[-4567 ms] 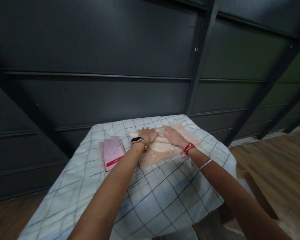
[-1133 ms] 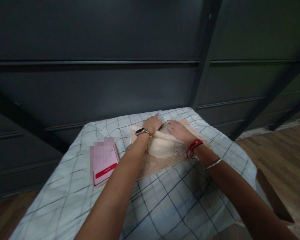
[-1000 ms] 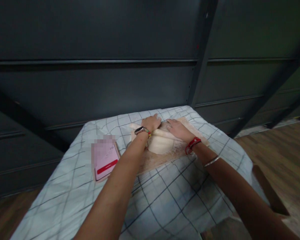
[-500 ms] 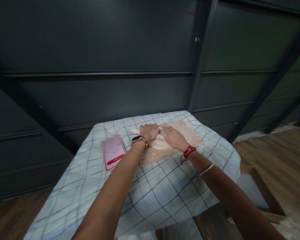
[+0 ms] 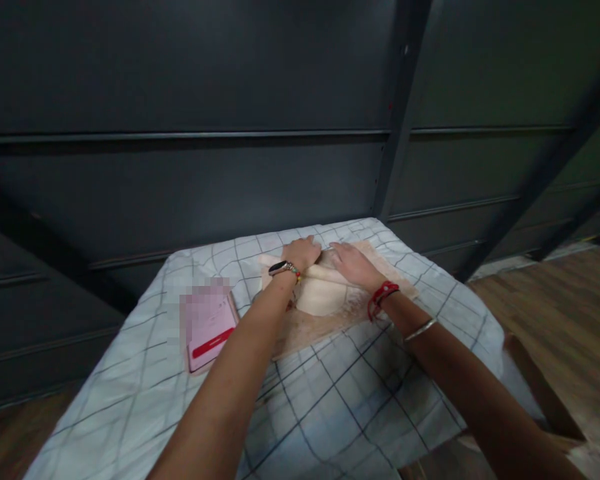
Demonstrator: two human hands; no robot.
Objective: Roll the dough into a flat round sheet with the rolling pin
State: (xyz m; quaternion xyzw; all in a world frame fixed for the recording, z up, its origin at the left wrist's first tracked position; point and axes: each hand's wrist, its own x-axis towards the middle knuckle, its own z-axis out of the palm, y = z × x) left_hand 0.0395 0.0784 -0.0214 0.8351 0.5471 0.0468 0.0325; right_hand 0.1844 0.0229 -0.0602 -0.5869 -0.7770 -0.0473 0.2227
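Rolling pin (image 5: 326,273): beneath both palms, slanting rightward from far-left corner of board (image 5: 300,337)
Left hand (image 5: 301,253), right hand (image 5: 356,264): equally near; fingers clamped? Can't tell!

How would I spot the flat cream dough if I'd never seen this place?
Find the white tablecloth with dark grid lines. On it lies a light-brown, rectangular, flour-smeared work surface. The smooth cream dough there is flat and round-edged, unlike the long pale rolling pin above it in view.
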